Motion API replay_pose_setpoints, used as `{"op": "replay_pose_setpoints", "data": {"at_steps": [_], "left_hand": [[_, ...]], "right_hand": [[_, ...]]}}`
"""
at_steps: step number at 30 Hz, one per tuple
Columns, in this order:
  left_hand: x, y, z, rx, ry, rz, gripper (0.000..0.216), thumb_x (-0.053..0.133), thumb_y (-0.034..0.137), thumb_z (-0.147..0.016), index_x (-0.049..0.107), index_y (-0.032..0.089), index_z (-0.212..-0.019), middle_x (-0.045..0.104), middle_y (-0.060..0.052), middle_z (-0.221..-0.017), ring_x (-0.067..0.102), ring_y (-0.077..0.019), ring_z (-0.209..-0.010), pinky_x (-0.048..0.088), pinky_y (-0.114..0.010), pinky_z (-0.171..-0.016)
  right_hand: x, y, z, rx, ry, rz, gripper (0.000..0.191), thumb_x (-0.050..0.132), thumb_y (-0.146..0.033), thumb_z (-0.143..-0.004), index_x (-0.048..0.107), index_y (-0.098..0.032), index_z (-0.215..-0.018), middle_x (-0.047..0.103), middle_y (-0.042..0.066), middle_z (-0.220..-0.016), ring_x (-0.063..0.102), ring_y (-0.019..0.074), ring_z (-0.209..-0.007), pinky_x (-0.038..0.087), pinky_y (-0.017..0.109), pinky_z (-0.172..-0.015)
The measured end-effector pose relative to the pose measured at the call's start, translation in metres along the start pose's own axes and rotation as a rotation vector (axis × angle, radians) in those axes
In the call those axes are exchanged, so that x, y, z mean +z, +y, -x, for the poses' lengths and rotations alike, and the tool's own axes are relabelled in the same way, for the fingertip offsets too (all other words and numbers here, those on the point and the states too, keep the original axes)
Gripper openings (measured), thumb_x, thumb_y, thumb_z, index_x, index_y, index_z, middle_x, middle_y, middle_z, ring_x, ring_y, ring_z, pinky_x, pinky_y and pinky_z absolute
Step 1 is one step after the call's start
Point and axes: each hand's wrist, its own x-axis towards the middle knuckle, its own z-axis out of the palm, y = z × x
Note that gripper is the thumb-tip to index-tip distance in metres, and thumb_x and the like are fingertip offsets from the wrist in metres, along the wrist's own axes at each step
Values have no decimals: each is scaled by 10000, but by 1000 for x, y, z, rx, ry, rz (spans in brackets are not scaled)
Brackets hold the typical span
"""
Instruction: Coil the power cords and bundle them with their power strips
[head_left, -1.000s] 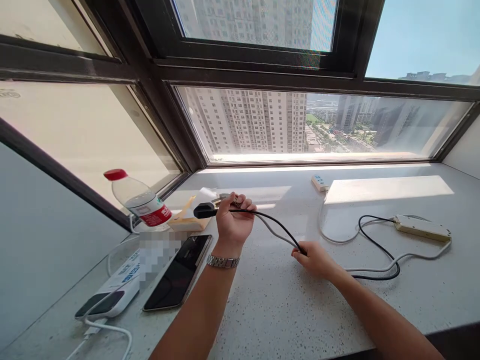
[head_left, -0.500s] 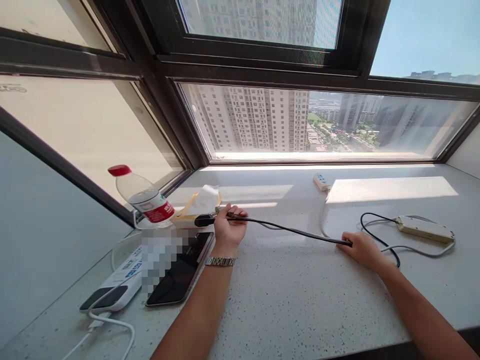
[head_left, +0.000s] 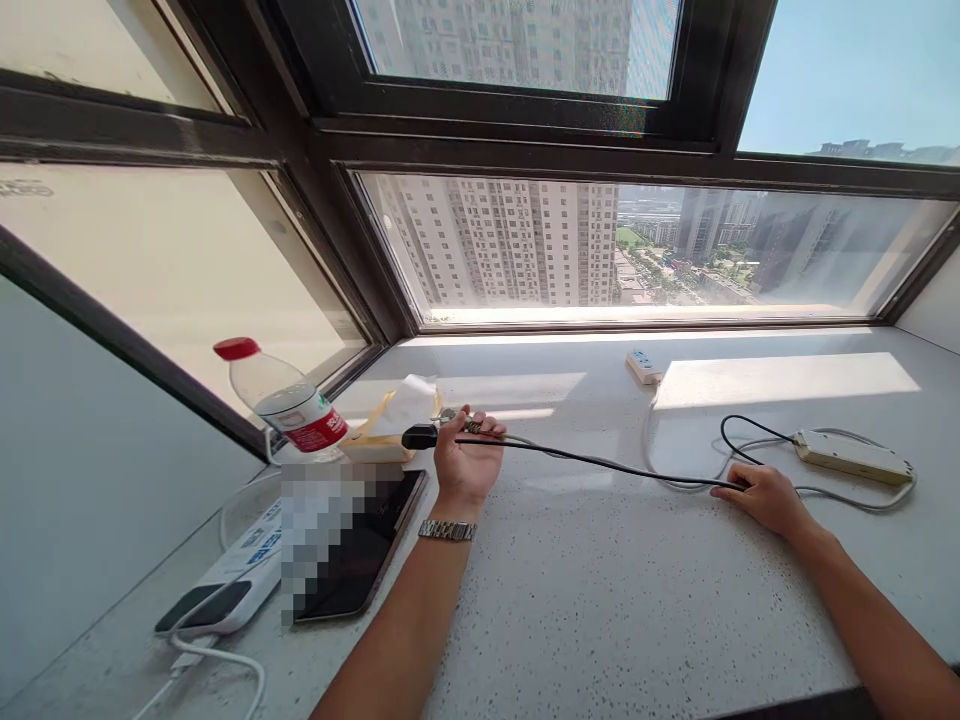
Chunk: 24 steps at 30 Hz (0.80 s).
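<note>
Hands: left hand (head_left: 466, 462) and right hand (head_left: 765, 494) each grasping one black cord (head_left: 600, 463); two power strips (head_left: 851, 456).

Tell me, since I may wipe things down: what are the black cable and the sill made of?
Black cable: likely rubber or soft plastic, matte; it hangs in a gentle curve between the hands. Sill: speckled stone or composite, smooth, faint sheen.

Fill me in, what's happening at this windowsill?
A person has a black cable stretched between both hands above the speckled sill. The left hand grips it just behind the black plug; the right hand pinches it farther along, near a beige power strip. A water bottle, a phone and a tissue box sit to the left.
</note>
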Motion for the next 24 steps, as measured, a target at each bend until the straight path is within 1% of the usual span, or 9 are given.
{"op": "replay_pose_setpoints", "data": {"at_steps": [4,7,9,11,14,16,18,20,24], "left_hand": [[-2,-1,-2,23,22,-14,316,777,206,-588,577,187,-833,505,46,-662,494,-81,-576,427,-218,-554],[-3,-2,-4,6,114,-50,231,720,145,-666,572,200,-836,542,39,-687,550,-93,-629,462,-239,-634],[-1,-2,-3,-43,178,-90,209,671,103,-724,584,217,-876,574,41,-714,595,-109,-679,491,-287,-719],[1,-2,-1,-110,198,-139,215,624,91,-784,601,244,-933,609,42,-752,636,-136,-741,505,-362,-791],[6,-2,0,-178,205,-179,203,566,87,-850,613,256,-953,641,31,-766,662,-158,-765,515,-426,-816],[7,-2,-1,-170,253,-147,160,531,72,-875,610,211,-883,651,15,-748,661,-141,-729,531,-389,-804],[8,-3,-3,-138,307,-103,175,490,82,-911,591,167,-795,657,-6,-741,659,-118,-706,541,-324,-788],[6,-4,-5,-128,334,-90,227,453,146,-957,591,151,-777,664,-29,-754,668,-125,-710,549,-308,-768],[1,-6,-5,-242,307,-163,360,381,449,-992,635,201,-931,667,-59,-781,683,-204,-713,557,-415,-700]], "right_hand": [[-2,0,0,-17,4,-35,606,481,-792,-761,550,-220,-575,570,16,-548,497,162,-518,324,257,-492],[-3,-1,1,-10,8,-45,571,489,-762,-776,588,-226,-606,601,18,-576,519,168,-535,345,261,-507],[-3,-3,3,-11,6,-57,553,492,-747,-783,608,-228,-632,618,20,-594,530,169,-543,357,263,-516],[-1,-4,4,-21,11,-65,541,497,-735,-788,615,-226,-647,626,22,-603,535,170,-548,363,266,-522],[2,-4,5,-16,26,-59,529,508,-720,-789,609,-223,-643,626,22,-600,544,174,-558,360,272,-531],[3,-3,5,-4,23,-60,519,518,-710,-788,610,-221,-643,626,21,-599,548,175,-564,361,274,-537],[3,-3,5,2,11,-66,511,527,-701,-787,605,-218,-637,623,19,-594,546,174,-562,364,276,-540],[3,-4,5,7,3,-74,512,521,-697,-790,599,-216,-632,620,19,-586,545,173,-558,368,278,-543],[1,-7,5,-7,-6,-74,517,510,-696,-792,607,-215,-630,640,29,-605,556,178,-566,380,284,-549]]}}
